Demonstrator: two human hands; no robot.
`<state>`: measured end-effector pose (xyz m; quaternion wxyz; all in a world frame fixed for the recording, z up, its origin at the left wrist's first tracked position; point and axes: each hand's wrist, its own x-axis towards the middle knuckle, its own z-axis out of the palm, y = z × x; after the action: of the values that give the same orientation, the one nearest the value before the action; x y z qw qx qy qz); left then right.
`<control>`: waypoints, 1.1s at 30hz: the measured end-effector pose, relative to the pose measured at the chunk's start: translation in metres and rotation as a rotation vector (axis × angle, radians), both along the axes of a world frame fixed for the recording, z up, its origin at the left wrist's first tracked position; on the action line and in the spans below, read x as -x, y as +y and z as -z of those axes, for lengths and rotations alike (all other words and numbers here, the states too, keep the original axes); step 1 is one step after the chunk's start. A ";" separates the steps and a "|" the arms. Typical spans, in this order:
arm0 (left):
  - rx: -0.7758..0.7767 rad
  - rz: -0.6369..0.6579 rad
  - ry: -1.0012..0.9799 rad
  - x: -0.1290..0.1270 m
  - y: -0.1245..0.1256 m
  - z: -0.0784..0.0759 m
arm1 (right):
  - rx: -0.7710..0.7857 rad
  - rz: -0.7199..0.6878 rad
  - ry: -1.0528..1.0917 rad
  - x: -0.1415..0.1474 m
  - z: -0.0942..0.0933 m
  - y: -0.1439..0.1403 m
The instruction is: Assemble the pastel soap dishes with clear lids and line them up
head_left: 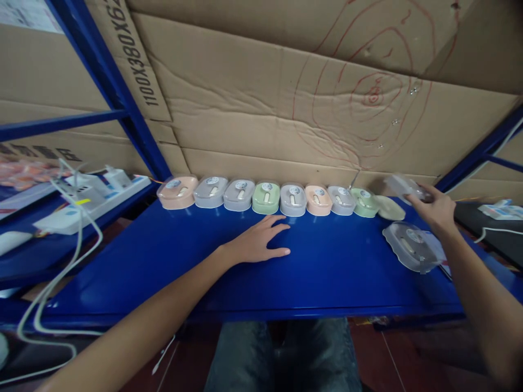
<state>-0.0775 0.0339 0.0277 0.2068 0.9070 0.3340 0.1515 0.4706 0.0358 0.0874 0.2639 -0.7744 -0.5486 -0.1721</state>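
Note:
Several small rounded boxes stand in a row at the back of the blue table (163, 272), among them a pink box (178, 193), a green box (266, 198) and a grey box (293, 200). Each has a clear top with a round sticker and a white handle. My left hand (258, 239) lies with fingers spread, just in front of the row. At the right end, my right hand (435, 209) grips a clear plastic lid (403, 186), blurred by motion, above a shallow pale green piece (390, 208). A clear lid with a sticker (412, 245) lies below that hand.
Cardboard (245, 92) with red drawn rings walls off the back. Blue metal posts (134, 120) frame the table. A white power strip (98, 204) with cables sits on the left; another white device (502, 210) is on the right. A thin rod (354, 179) rises behind the row.

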 end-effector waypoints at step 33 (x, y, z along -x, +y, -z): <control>0.067 0.026 -0.128 0.000 0.000 -0.002 | 0.047 -0.601 0.017 0.135 0.005 -0.025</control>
<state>-0.0775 0.0337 0.0296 0.2598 0.8923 0.3131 0.1955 0.3354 0.0110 0.0819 0.2895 -0.5848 -0.7548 -0.0669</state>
